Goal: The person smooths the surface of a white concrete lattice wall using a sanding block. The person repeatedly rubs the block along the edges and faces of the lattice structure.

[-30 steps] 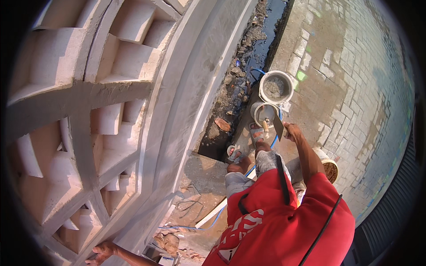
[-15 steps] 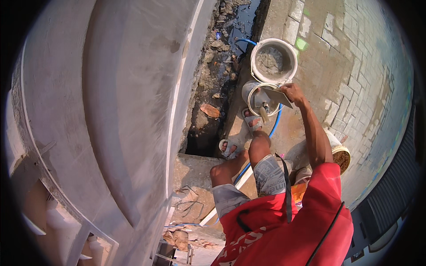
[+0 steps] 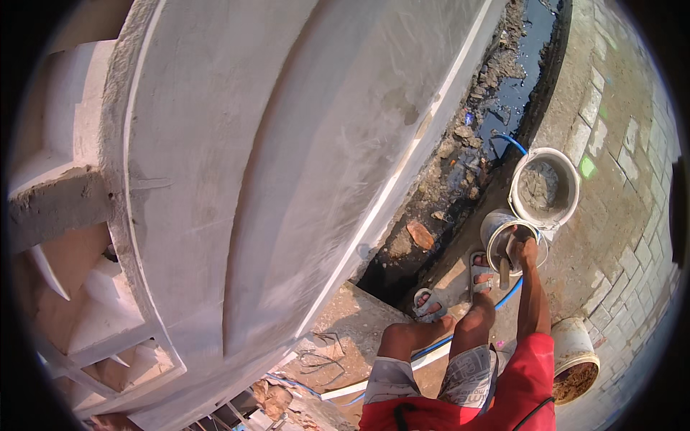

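At 3 o'clock in your view, your right hand (image 3: pixel 528 251) is at the small bucket (image 3: pixel 494 225), fingers closed on a mostly hidden trowel (image 3: pixel 512 248). A tan tool (image 3: pixel 504 274) stands at the hand's 7 o'clock, a mortar bucket (image 3: pixel 560 206) at 1, another pail (image 3: pixel 569 337) at 5. Your left hand is out of view; I can't tell its fingers' state.

wall (image 3: pixel 345 165) left, drain (image 3: pixel 528 68) right of it; large bucket (image 3: pixel 568 184) just beyond small bucket (image 3: pixel 494 225), right hand (image 3: pixel 527 251) at its mouth.
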### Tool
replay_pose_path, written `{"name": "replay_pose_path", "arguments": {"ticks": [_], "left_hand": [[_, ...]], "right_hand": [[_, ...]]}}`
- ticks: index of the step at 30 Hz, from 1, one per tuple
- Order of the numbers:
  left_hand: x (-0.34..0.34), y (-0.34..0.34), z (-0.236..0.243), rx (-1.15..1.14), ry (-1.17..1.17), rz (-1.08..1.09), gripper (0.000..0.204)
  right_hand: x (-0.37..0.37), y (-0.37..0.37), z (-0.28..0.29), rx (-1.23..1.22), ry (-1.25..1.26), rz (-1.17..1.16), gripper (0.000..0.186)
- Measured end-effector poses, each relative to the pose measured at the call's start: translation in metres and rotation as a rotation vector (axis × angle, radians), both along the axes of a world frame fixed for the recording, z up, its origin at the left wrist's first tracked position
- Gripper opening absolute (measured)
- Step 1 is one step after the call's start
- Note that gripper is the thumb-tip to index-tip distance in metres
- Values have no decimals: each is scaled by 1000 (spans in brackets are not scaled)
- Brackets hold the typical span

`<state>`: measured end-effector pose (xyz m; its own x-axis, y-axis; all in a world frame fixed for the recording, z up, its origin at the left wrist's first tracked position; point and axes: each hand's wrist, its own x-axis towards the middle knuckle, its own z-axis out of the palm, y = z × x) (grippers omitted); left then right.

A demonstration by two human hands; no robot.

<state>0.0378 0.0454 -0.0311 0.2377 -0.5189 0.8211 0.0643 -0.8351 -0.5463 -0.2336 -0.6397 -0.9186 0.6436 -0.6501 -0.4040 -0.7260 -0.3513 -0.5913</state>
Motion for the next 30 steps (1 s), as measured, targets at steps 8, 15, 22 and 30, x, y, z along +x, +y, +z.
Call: {"name": "replay_pose_path", "arguments": {"ticks": [8,15,22,30], "left_hand": [[-38,-40,30,-83,-58,20,57],[-31,-44,19,-75,-58,74,57],[-39,-49,21,-126,-69,73,61],[-38,-43,19,-177,-66,96,58]], "right_hand": [[9,54,271,1290,-377,-503,81],[141,98,507,1692,-665,-238,43],[260,116,644,1879,-620,-165,30],[325,137,676,1960,-500,-63,26]]}}
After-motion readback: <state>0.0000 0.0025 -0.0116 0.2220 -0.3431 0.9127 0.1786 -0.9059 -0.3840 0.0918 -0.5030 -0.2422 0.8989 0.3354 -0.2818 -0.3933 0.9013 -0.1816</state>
